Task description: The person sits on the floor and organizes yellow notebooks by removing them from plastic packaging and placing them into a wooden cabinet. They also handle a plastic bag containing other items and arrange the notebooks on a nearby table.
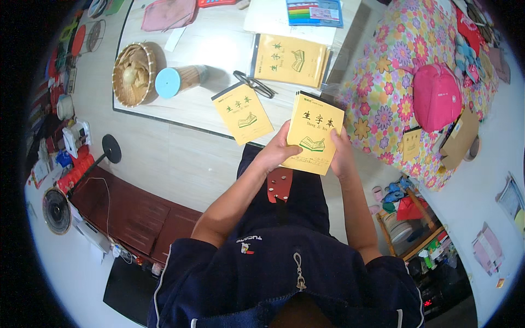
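A small stack of yellow exercise books (314, 128) is held upright over my lap, just off the table's near edge. My left hand (276, 150) is closed on its left side, thumb across the front cover. On the opposite edge my right hand (342, 153) grips the same stack, fingers mostly behind it. A single yellow exercise book (242, 113) lies tilted at the table edge, left of the stack. Behind it rest black-framed glasses (255, 84). Farther back, more yellow exercise books (290, 60) lie in a clear sleeve.
On the table (219, 44) stand a wicker basket (117, 82), a blue-lidded jar of thin sticks (168, 83), a pink pouch (169, 13) and a blue pen case (314, 13). To the right, a flowered cover (377, 115) bears a pink backpack (437, 98). A dark red bench (136, 213) is at left.
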Tool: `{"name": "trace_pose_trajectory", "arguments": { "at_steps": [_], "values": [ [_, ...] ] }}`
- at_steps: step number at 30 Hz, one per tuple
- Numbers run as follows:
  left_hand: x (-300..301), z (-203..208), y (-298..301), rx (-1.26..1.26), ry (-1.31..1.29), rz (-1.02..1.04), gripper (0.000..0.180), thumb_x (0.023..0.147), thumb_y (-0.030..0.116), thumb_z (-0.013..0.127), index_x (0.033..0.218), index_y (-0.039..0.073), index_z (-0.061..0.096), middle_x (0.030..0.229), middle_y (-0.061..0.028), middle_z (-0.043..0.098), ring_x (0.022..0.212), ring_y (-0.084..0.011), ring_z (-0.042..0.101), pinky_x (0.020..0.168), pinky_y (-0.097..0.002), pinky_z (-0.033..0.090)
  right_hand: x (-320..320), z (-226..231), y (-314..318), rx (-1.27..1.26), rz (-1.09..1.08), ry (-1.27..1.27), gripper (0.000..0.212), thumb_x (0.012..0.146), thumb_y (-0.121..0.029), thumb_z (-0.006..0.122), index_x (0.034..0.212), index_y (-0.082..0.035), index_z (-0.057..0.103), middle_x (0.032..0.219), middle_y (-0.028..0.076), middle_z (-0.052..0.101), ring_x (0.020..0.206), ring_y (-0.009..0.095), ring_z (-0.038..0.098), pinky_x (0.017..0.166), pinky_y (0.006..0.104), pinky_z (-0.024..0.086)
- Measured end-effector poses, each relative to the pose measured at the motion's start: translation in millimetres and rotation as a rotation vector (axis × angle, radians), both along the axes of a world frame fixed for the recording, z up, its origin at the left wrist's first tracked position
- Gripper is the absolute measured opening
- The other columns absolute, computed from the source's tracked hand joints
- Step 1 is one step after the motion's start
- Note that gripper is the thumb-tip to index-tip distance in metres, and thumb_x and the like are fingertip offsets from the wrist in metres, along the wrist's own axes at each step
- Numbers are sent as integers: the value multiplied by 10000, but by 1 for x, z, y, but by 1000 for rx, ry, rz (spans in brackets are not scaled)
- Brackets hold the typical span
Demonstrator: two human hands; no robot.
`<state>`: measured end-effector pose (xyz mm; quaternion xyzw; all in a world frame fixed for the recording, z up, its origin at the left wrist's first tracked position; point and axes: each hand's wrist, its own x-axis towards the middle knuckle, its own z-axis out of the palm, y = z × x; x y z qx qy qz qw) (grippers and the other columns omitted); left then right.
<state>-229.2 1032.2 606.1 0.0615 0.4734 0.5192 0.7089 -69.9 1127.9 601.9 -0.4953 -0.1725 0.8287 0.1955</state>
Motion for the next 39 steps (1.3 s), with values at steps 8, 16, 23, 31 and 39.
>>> {"name": "trace_pose_trajectory", "arguments": {
  "at_steps": [8,16,23,31,39],
  "values": [
    [-15,-5,-18,-53,-33,170,715,717,-111,517,1345,72,227,1259,-91,422,1163,-166,401,963,-286,326,-29,-2,-18,78,167,-78,445,859,-53,441,1278,-16,296,1195,112,449,1074,197,466,905,332,392],
    [-88,-8,19,3,77,513,709,685,-123,495,1328,66,263,1215,-101,472,1100,-178,474,924,-289,391,-44,-2,-9,14,103,43,353,900,-243,418,1181,-29,421,1027,95,556,888,182,560,748,290,471],
    [-195,-81,86,27,211,920,658,703,-176,441,1283,71,253,1184,-165,451,1055,-273,492,857,-355,437,-46,-19,-17,-99,52,-90,292,883,-239,467,1096,-40,478,923,74,594,744,145,577,652,258,477],
    [-226,-114,76,-227,819,641,633,694,-78,534,1272,28,298,1168,-188,464,1045,-305,494,833,-329,430,-43,-32,-28,-40,262,-341,280,875,-245,514,1057,-33,502,896,56,591,728,112,557,641,236,463],
    [-128,-84,-23,-347,886,581,707,729,52,600,1321,-17,219,1297,-222,327,1161,-315,387,904,-357,373,-58,-38,-30,1,364,-392,274,877,-220,498,1076,-31,501,921,57,589,744,112,550,662,230,444]
  ]
}}
